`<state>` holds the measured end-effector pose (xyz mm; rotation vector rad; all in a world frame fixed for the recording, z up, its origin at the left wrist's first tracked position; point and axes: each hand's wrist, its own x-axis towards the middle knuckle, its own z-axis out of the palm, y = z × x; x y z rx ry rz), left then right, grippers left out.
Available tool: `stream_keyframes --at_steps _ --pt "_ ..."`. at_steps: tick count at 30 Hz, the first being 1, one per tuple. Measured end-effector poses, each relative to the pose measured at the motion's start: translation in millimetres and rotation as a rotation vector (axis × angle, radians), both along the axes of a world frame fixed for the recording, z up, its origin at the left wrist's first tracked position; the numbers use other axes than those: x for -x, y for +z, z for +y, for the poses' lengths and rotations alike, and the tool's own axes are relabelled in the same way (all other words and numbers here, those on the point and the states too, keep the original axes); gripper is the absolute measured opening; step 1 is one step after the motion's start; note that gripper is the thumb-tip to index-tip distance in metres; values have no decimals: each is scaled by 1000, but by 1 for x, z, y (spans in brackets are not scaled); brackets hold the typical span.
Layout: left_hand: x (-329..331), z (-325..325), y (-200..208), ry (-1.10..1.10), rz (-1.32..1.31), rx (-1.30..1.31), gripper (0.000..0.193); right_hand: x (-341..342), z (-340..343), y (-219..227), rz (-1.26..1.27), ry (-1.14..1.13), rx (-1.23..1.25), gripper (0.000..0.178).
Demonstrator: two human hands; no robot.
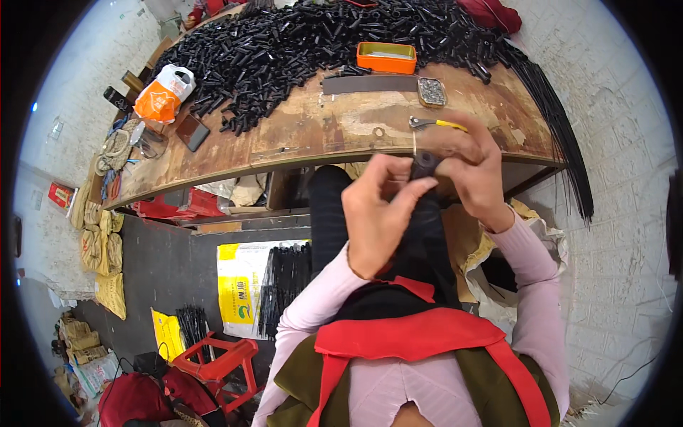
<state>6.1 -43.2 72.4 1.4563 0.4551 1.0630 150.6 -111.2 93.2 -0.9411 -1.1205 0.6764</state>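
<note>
My left hand [380,210] is closed, with thumb and fingers pinching a short black cylindrical piece [425,164] that has a hole in its end. It is held up in front of the table's near edge, over my lap. My right hand [473,167] is on the piece's right side, its thumb close against it. Motion smears the right fingers, so whether they grip anything is hidden. Just beyond them, a small metal-headed tool with a yellow handle [448,124] appears on the wooden table [306,132], partly behind the blurred fingers.
A large heap of black pieces [284,53] covers the table's far side. Nearby are an orange box [386,58], a dark flat bar [370,84] and a dish of small metal parts [431,92]. Long black rods [551,110] overhang the right end. A red stool [220,363] stands lower left.
</note>
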Motion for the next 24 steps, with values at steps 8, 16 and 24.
stream_keyframes --at_steps 8,16,24 --pt "44 57 7 -208 -161 128 49 25 26 -64 -34 161 373 15" --pt "50 69 6 -157 -79 88 37 53 39 -65 10 118 359 12" --pt "44 52 3 128 -108 103 33 74 47 -67 -29 -7 333 13"
